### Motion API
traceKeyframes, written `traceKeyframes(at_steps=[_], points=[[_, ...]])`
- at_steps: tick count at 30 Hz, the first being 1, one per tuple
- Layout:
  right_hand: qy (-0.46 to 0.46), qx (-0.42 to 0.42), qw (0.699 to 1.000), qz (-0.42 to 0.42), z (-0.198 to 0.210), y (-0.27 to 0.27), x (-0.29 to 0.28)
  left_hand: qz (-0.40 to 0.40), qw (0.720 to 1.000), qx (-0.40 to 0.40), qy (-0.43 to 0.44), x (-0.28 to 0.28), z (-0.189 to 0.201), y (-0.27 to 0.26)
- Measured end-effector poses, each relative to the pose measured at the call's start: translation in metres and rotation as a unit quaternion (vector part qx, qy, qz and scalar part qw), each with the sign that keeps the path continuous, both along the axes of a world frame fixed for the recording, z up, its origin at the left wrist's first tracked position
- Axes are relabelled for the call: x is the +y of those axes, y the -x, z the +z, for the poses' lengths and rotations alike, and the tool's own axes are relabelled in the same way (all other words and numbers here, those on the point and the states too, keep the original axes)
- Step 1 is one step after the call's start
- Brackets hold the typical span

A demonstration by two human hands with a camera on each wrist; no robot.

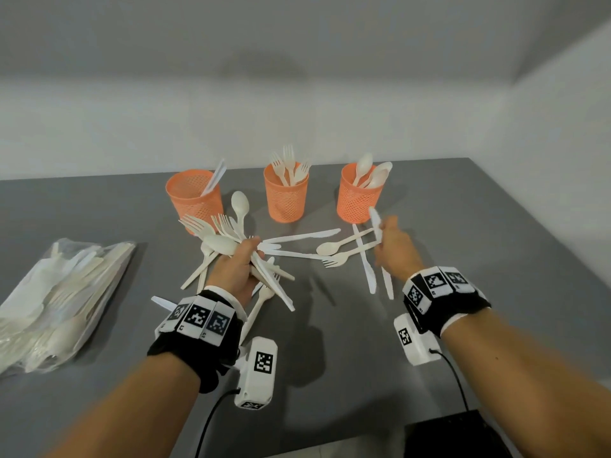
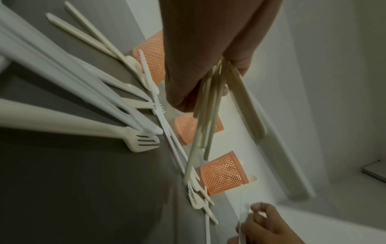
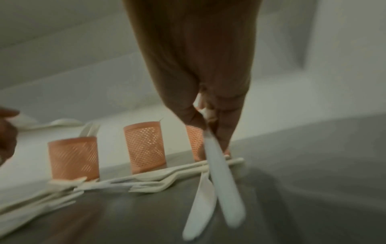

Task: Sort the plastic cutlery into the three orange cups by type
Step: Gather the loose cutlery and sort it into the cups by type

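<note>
Three cups: orange mesh cups are set in a row near the far edge of the desk (image 1: pixel 330 342), all upright.
Left cup (image 1: pixel 195 201): one white knife is seen leaning inside it, and it is partly hidden behind the held bundle.
Middle cup (image 1: pixel 286 196): several forks are stood in it, tines up.
Right cup (image 1: pixel 358 198): several spoons are stood in it, bowls up.
Left hand (image 1: pixel 236 269): the fingers are curled tightly round a mixed bundle (image 1: pixel 231 239) of forks, spoons and knives, which is held above the desk in front of the left cup; the pieces are fanned out at both ends.
Right hand (image 1: pixel 393 247): a single white knife (image 1: pixel 375 223) is pinched between thumb and fingertips, just in front of the right cup; in the right wrist view the knife (image 3: pixel 221 178) is seen hanging down from the fingers, blurred.
Loose cutlery (image 1: pixel 330 249): knives, a spoon and a fork are left lying crossed on the desk between the two hands, in front of the middle and right cups; more pieces are lain under the left hand.
Plastic bag (image 1: pixel 59 302): a clear bag of further cutlery is lain flat at the left edge of the desk.
Black box (image 1: pixel 456 434): a dark object is placed at the near edge, right side; what it is cannot be told.
</note>
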State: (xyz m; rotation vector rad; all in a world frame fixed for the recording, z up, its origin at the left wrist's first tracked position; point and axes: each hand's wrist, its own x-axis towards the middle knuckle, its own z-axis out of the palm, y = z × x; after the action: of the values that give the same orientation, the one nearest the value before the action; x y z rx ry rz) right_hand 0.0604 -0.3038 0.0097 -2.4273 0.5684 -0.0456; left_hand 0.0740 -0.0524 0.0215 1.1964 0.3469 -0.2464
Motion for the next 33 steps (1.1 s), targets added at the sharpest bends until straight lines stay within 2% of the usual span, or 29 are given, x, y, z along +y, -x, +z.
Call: traceKeyframes(at_steps=[2,4,7,12,20,23,29,33], points=[[0.037,0.022,0.994,0.104,0.003,-0.012,0.001,-0.002,1.000,-0.002,0.008,0.000,0.005,0.004],[0.078,0.078,0.973,0.203,0.000,-0.027,0.000,-0.008,1.000,-0.010,0.014,0.001,0.010,0.008],[0.152,0.147,0.939,0.272,-0.011,-0.046,-0.005,-0.009,1.000,-0.011,0.005,0.005,0.009,0.013],[0.203,0.162,0.915,0.309,-0.014,-0.056,-0.021,0.001,1.000,-0.005,-0.009,0.013,0.004,0.020],[0.262,0.169,0.879,0.359,-0.011,-0.024,-0.050,0.002,1.000,-0.004,-0.023,0.012,0.001,0.022],[0.298,0.193,0.871,0.339,-0.013,-0.007,-0.052,-0.010,1.000,-0.012,-0.024,0.012,-0.001,0.017],[0.265,0.234,0.892,0.282,-0.016,0.020,-0.055,-0.055,0.998,-0.022,0.027,0.007,-0.009,0.015],[0.185,0.219,0.914,0.287,-0.018,0.035,-0.047,-0.079,0.996,-0.024,0.034,0.005,-0.014,0.015]])
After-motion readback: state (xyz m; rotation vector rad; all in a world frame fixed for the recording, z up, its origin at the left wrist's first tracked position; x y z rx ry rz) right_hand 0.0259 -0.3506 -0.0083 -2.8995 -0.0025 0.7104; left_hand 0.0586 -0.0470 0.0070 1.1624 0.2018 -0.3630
